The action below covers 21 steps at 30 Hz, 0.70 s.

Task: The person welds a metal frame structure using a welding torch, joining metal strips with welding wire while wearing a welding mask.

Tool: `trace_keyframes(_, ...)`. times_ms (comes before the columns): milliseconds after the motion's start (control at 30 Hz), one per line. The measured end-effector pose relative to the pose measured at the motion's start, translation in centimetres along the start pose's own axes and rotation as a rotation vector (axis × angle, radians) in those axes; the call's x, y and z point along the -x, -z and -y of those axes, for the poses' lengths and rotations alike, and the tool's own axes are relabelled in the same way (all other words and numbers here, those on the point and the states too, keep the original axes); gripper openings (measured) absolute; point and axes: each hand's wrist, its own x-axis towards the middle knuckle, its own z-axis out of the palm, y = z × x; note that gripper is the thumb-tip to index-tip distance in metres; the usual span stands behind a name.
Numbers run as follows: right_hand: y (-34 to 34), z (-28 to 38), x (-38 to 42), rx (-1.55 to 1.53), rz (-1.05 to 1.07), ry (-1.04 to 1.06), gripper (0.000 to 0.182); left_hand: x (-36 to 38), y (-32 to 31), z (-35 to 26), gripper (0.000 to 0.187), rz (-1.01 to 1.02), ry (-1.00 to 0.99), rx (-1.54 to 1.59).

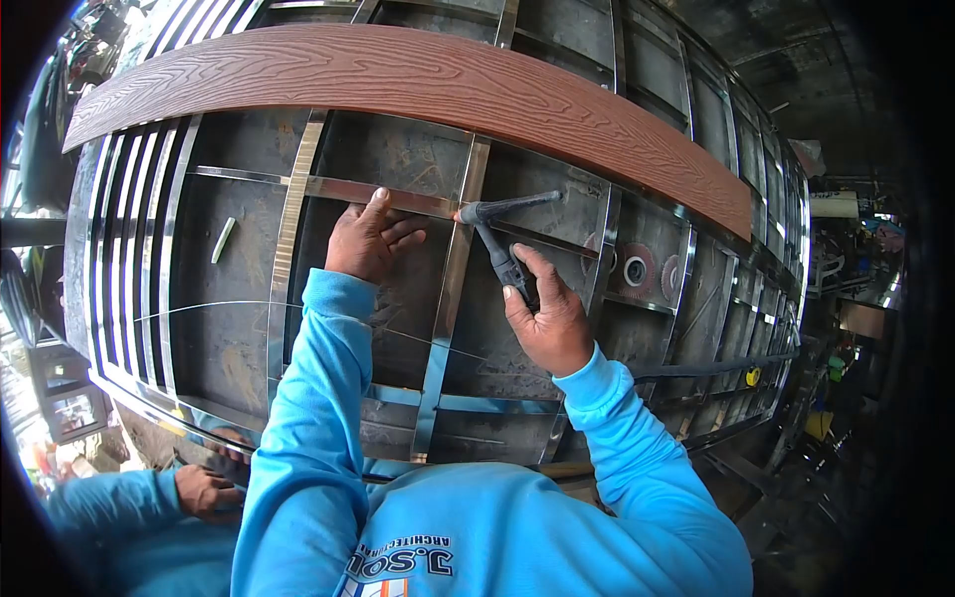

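Note:
My left hand [370,241] is closed on a short flat metal bar [398,199] in the frame, thumb on top and fingers curled beneath it. In my right hand [545,313] is a dark welding torch [500,249], gripped by its handle. The torch's tip touches or nearly touches the right end of the bar, where it meets an upright bar [445,289] of the shiny metal frame. A small orange glow shows at that joint. A thin wire [229,302] runs across the frame below my left hand.
A long brown wood-grain plank [398,75] lies across the frame's upper part. Grinding discs [637,269] lie inside the frame at right, a pale strip [224,241] at left. At lower left a co-worker's hand [207,493] rests near the frame's edge. A yellow round object [753,376] is far right.

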Motion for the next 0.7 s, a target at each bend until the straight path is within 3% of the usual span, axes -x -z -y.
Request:
trace_keyframes(533, 0.1, -0.1, 0.1, 0.006, -0.036, -0.035, 0.054, 0.1, -0.3, 0.1, 0.052, -0.052, 0.007, 0.04)
trace_keyframes(700, 1.3, 0.6, 0.3, 0.038, -0.065, -0.106, 0.051, 0.1, -0.1, 0.4, 0.041, -0.138, 0.037, -0.07)
